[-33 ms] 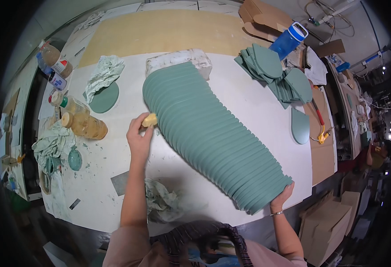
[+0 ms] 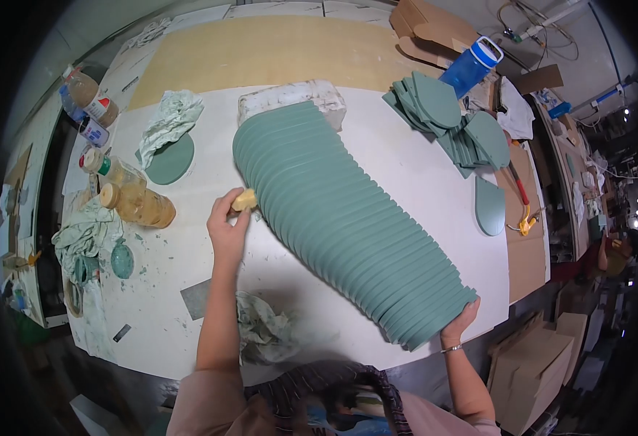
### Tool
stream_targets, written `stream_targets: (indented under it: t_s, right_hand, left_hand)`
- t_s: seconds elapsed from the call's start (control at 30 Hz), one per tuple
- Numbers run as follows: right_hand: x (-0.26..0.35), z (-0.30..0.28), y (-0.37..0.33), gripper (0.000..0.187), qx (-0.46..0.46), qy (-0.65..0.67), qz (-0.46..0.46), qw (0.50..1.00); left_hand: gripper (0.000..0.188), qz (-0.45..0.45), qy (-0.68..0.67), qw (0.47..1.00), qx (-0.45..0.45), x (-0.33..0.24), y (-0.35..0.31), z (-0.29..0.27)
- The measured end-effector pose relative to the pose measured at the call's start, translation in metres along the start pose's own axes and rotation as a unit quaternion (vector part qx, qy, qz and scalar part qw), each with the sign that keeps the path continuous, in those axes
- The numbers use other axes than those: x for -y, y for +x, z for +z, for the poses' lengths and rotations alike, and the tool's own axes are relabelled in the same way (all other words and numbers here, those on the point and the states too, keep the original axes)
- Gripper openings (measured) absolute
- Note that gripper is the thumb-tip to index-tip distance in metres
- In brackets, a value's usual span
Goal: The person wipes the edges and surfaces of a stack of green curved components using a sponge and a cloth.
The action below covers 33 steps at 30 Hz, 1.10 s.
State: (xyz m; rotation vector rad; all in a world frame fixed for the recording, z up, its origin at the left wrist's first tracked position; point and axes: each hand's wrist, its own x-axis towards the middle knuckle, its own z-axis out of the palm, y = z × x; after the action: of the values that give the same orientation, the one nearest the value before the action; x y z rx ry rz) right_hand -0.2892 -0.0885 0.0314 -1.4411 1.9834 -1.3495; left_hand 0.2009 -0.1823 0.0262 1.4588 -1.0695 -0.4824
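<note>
A long, leaning row of thin green boards (image 2: 341, 218) with rounded ends runs diagonally across the white table. My left hand (image 2: 227, 218) pinches a small yellow sponge-like block (image 2: 244, 200) between thumb and fingers, right at the row's rounded left edge. At the near right end, my right hand (image 2: 461, 324) cups the last boards; its fingers are partly hidden behind them. The far end of the row leans against a whitish, stained block (image 2: 330, 94).
Loose green boards (image 2: 428, 102) lie back right, beside a blue bottle (image 2: 471, 65). At left stand several plastic bottles (image 2: 144, 205), and a rag (image 2: 174, 116) lies over a green disc (image 2: 171, 161). Another crumpled rag (image 2: 261, 327) sits near my left forearm.
My left hand and the yellow block have shifted very slightly downward along the row's edge. My right hand and the boards look the same.
</note>
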Motion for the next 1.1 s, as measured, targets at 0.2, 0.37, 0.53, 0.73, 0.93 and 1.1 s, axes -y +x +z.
stream_targets:
  t_s: [0.2,0.37,0.53,0.73,0.93,1.1]
  right_hand:
    - [-0.009,-0.005,0.001,0.037,0.004,-0.006,-0.029,1.000]
    - [-0.016,-0.007,0.000,0.041,0.013,-0.022,-0.020,0.999]
    - [-0.015,-0.005,0.000,0.043,0.012,-0.008,-0.002,1.000]
    - [-0.012,0.000,0.003,0.042,-0.011,0.035,-0.009,0.999]
    - [-0.014,-0.003,0.000,0.043,-0.002,-0.001,-0.012,1.000]
    - [-0.009,-0.001,0.000,0.044,0.004,0.001,-0.020,1.000]
  left_hand:
    - [0.040,0.008,0.058,0.998,-0.010,-0.020,0.021,-0.002]
    - [0.038,0.053,0.054,0.997,-0.035,-0.022,0.026,0.009]
    - [0.038,0.000,0.074,0.997,-0.025,0.016,-0.003,0.004]
    - [0.034,-0.039,0.011,0.997,-0.064,0.002,0.021,0.007]
    - [0.035,-0.075,-0.026,0.995,-0.057,0.027,-0.003,0.009]
    - [0.035,-0.077,-0.013,0.995,-0.061,0.013,-0.002,-0.002]
